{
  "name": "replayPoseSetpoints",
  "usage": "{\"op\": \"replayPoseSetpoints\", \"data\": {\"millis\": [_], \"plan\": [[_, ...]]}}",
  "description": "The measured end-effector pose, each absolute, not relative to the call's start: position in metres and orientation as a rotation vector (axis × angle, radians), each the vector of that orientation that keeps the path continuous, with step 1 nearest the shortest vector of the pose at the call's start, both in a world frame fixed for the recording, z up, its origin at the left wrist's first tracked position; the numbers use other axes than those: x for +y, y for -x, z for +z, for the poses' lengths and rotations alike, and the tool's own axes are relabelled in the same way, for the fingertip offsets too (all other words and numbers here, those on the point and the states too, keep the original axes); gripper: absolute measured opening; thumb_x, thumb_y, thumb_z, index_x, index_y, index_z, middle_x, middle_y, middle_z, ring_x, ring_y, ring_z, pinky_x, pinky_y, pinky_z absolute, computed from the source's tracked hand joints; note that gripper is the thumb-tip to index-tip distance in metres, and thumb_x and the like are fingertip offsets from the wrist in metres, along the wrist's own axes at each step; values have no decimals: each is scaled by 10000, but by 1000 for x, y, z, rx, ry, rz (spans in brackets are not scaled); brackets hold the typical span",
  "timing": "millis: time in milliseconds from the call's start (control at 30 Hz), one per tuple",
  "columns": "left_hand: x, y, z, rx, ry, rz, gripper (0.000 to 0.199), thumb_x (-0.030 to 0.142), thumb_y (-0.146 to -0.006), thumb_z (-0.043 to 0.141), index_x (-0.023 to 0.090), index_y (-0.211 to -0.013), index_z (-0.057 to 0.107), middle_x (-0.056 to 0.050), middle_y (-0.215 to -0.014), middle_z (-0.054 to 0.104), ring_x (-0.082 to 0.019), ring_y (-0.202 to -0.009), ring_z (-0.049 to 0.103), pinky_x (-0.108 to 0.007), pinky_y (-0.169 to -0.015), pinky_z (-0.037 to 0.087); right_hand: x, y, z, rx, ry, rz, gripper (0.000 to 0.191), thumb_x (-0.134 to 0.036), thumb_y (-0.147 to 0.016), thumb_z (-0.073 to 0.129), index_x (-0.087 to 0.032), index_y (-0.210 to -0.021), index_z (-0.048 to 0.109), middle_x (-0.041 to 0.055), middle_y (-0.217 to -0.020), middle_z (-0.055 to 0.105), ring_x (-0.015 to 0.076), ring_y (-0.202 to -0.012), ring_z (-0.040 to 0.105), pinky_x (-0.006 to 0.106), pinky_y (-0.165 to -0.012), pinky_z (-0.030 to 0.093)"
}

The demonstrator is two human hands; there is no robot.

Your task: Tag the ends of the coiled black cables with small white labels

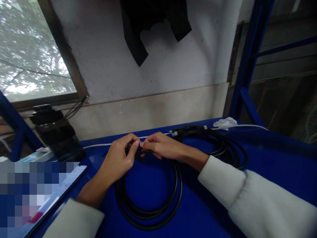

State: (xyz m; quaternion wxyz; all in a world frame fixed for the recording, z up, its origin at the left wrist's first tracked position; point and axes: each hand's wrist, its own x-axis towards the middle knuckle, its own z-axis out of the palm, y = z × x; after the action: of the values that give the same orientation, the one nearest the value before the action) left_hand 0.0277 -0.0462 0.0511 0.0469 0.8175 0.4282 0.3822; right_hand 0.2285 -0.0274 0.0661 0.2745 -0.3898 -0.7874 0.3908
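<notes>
A coil of black cable (148,216) lies on the blue tabletop (151,185) in front of me. Both hands meet at the far side of its loop, fingertips close together. My left hand (121,155) is closed in a pinch at the cable's far end. My right hand (163,145) is closed too, with a stretch of black cable between its thumb and fingers. Exactly what lies between the fingertips is too small and dark to make out. Behind my right wrist rests a second coil of black cable (235,148) with light-coloured connector ends.
On the left stand a dark water bottle (56,135) and a phone (56,195). A white cord (96,145) runs along the table's back edge, near a crumpled white plastic piece (225,122). Blue frame posts (247,66) rise at the sides; a black garment (156,19) hangs on the wall.
</notes>
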Motion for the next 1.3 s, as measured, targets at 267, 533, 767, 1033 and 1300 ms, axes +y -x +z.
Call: {"op": "replayPoseSetpoints", "data": {"millis": [267, 533, 767, 1033, 1300], "plan": [[-44, -27, 50, 1314, -2486, 1141, 225, 327, -1037, 513, 208, -924, 668, -9, -839, 710, -194, -757, 644, -324, -711, 441, -26, -226, 65, -2160, 1072, 1004, 363, -316, -1078, 534, -120, -853, 739, -59, -485, 491, 100, -443, 411, 251, -442, 256], [-43, -29, 50, 1314, -2465, 1081, 242, 343, -1038, 519, 211, -891, 659, 11, -761, 672, -179, -680, 597, -316, -650, 404, -17, -224, 50, -2252, 1005, 790, 244, -203, -1036, 552, -122, -897, 735, 70, -845, 754, 145, -666, 600, 253, -591, 394], [-43, -30, 50, 1305, -2482, 1043, 198, 307, -1021, 559, 213, -922, 703, 0, -829, 725, -194, -762, 655, -318, -699, 438, -15, -227, 46, -2316, 1046, 498, 187, -220, -989, 578, -164, -869, 709, 87, -863, 771, 200, -740, 671, 280, -620, 386], [-42, -32, 47, 1303, -2487, 1017, 158, 276, -981, 601, 218, -1015, 744, -32, -988, 780, -221, -848, 698, -319, -698, 473, -15, -231, 45, -2331, 1086, 323, 243, -306, -984, 552, -169, -899, 735, 112, -904, 781, 239, -800, 699, 302, -648, 388], [-47, -30, 47, 1214, -2519, 954, 168, 270, -875, 712, 211, -1033, 721, -39, -1004, 768, -250, -932, 709, -379, -864, 511, -14, -231, 42, -2370, 1119, 255, 282, -361, -1014, 533, -179, -928, 731, 96, -902, 771, 238, -823, 696, 298, -652, 378]]}}
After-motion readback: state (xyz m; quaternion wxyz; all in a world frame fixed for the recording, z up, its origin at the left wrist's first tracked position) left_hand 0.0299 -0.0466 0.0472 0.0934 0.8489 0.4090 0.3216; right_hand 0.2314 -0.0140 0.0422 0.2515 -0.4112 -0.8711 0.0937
